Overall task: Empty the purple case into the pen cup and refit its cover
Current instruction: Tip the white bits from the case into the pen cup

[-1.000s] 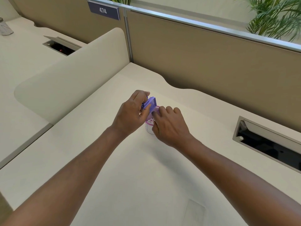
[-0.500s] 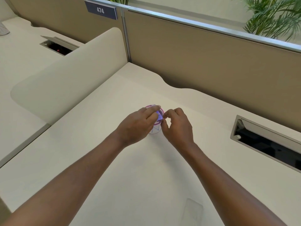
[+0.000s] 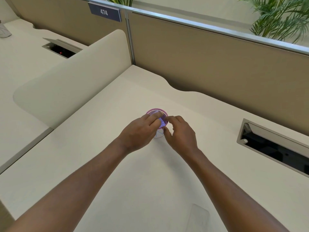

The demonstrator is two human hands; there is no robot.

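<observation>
A pink mesh pen cup (image 3: 151, 112) stands upright on the cream desk (image 3: 117, 164) near its middle. My left hand (image 3: 140, 131) holds the small purple case (image 3: 162, 122) over the cup's mouth, tipped into it, with the fingers covering most of the case. My right hand (image 3: 181, 133) hovers just right of the cup with fingers slightly curled and apart, touching nothing that I can see. A clear flat cover (image 3: 199, 215) lies on the desk near the front edge. What is inside the cup is hidden.
A beige partition (image 3: 217, 64) runs along the back of the desk. A rounded side divider (image 3: 75, 77) stands at the left. An open cable hatch (image 3: 274, 146) is set into the desk at the right.
The left hand has lowered the purple case from above the cup down into its mouth. The right hand has let go of the case and drawn slightly to the right.
</observation>
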